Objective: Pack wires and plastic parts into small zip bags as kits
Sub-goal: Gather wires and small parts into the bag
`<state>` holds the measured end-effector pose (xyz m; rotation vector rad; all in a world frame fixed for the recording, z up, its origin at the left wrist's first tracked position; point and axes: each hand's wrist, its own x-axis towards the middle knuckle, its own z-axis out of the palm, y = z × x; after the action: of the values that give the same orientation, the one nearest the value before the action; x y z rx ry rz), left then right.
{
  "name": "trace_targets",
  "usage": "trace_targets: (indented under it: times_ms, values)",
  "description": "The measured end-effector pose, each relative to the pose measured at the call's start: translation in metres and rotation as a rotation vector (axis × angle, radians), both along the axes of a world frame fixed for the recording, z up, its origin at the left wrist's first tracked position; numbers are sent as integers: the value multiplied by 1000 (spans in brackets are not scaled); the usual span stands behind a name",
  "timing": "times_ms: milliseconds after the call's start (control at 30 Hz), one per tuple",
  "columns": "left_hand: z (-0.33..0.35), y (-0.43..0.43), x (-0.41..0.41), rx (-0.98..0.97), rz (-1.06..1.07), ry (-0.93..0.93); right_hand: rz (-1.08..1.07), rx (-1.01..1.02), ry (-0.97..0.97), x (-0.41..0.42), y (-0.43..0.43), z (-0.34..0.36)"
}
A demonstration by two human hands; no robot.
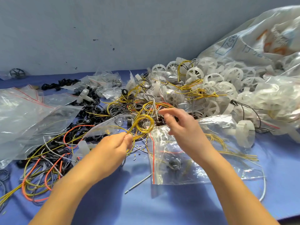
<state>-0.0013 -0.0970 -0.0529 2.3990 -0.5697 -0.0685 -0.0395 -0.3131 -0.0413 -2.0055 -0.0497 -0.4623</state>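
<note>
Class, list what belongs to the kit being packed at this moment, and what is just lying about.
In use: yellow wire coil, pinched by left hand; right hand; small zip bag beneath it.
Lying about: orange wires; white plastic wheels; black wheel; large printed sack.

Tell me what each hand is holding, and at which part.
The left hand pinches the yellow wire coil where its loop crosses, at the bottom. The right hand holds nothing.

The wire coil (144, 123) is yellow, the worktop (178, 207) blue. Plastic wheels (212, 78) are white; the zip bag (178, 159) is clear with a red strip
</note>
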Motion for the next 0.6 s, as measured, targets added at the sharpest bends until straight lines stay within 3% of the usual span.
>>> trace_targets:
  times_ms: [133, 233, 333, 433, 500, 600]
  values:
    - [3, 12, 2, -59, 16, 388, 151, -586, -32, -2, 10, -13]
    - [7, 8, -4, -79, -6, 562, 184, -825, -29, -3, 15, -23]
    - [11, 3, -10, -38, -53, 651, 167, -781, -28, -2, 13, -28]
    - [21, -7, -14, 4, -149, 705, 133, -554, -104, 1, 13, -26]
    - [29, -20, -13, 44, -222, 658, 131, -413, -146, 1, 16, -22]
    - [37, -42, -6, 173, -298, 447, 144, -332, -162, -3, 19, -18]
